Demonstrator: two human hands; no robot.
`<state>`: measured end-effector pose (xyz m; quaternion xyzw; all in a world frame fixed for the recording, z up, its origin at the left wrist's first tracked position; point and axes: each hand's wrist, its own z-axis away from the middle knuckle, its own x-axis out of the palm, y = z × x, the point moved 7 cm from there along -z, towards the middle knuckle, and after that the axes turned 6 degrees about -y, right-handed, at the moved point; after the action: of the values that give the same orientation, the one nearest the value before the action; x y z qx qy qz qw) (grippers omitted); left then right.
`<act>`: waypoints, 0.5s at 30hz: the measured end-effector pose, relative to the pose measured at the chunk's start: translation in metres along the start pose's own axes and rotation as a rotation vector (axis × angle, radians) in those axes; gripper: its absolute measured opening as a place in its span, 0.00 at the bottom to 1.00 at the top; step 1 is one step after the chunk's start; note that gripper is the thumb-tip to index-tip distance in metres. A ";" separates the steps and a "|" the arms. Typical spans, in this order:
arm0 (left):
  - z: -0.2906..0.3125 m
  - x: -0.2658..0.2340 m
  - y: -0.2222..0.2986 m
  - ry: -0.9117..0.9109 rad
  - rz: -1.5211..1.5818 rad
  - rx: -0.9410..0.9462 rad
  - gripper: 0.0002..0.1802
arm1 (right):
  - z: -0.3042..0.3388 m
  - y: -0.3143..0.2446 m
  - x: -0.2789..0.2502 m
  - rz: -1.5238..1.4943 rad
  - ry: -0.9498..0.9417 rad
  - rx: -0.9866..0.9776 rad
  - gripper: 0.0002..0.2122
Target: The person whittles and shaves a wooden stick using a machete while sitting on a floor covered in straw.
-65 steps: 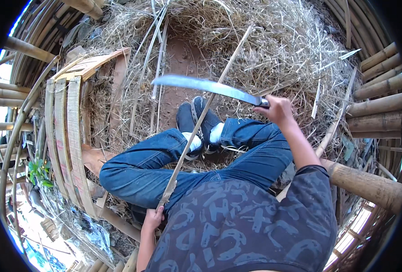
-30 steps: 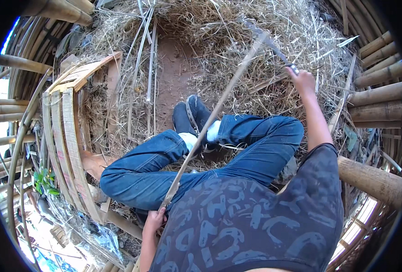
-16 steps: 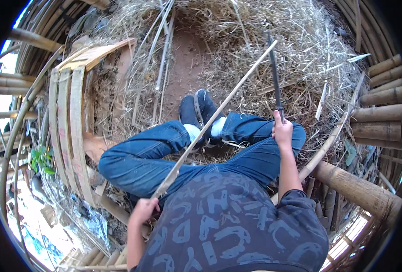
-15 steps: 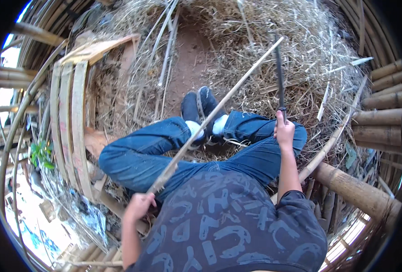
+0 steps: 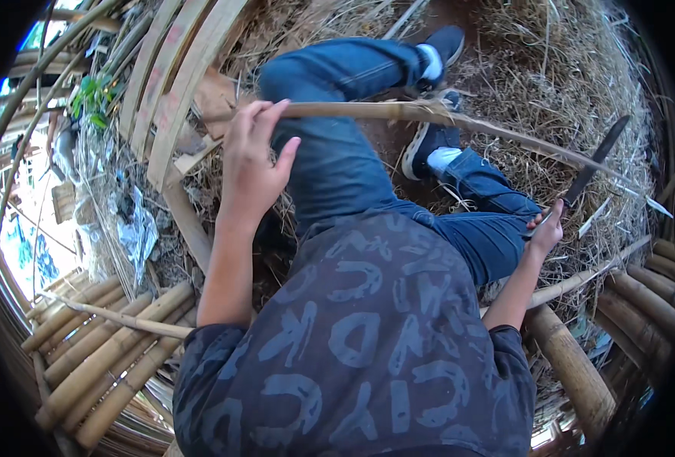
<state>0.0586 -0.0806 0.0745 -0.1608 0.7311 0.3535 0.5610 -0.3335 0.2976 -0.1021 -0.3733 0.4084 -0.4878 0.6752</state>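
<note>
A long, thin bamboo strip (image 5: 352, 110) lies crosswise over my bent left knee and reaches to the far right, with frayed fibres near its middle. Against its left end is my left hand (image 5: 250, 164), its fingers stretched along the strip and its thumb standing well apart. My right hand (image 5: 547, 228), beside my right thigh, is wrapped round the handle of a long dark-bladed knife (image 5: 600, 160). The blade points up and away to the right, and the strip's thin end crosses it. Whether the two touch, I cannot tell.
Dry straw (image 5: 535, 91) and shavings cover the ground ahead and to the right. A slatted wooden frame (image 5: 189, 76) stands at the upper left. Bamboo poles (image 5: 124, 335) lie at the lower left, and a thick bamboo pole (image 5: 569, 358) at the lower right.
My view has turned rightward. The strip has swung from a steep slant to nearly crosswise. My left hand has risen past the knee and its grip has loosened; the knife now tilts right.
</note>
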 end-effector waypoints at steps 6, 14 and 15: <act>0.123 0.056 -0.177 0.188 0.489 -0.707 0.06 | 0.014 0.025 0.010 0.070 0.004 0.096 0.23; 0.233 0.221 -0.347 -0.242 0.060 -0.927 0.24 | 0.031 0.057 0.023 0.132 -0.040 0.253 0.25; 0.232 0.230 -0.351 -0.253 0.064 -0.919 0.24 | 0.033 0.061 0.020 0.135 -0.027 0.255 0.25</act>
<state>0.3708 -0.1273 -0.2860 -0.3254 0.4295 0.6742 0.5050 -0.2778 0.2973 -0.1482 -0.2625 0.3581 -0.4841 0.7540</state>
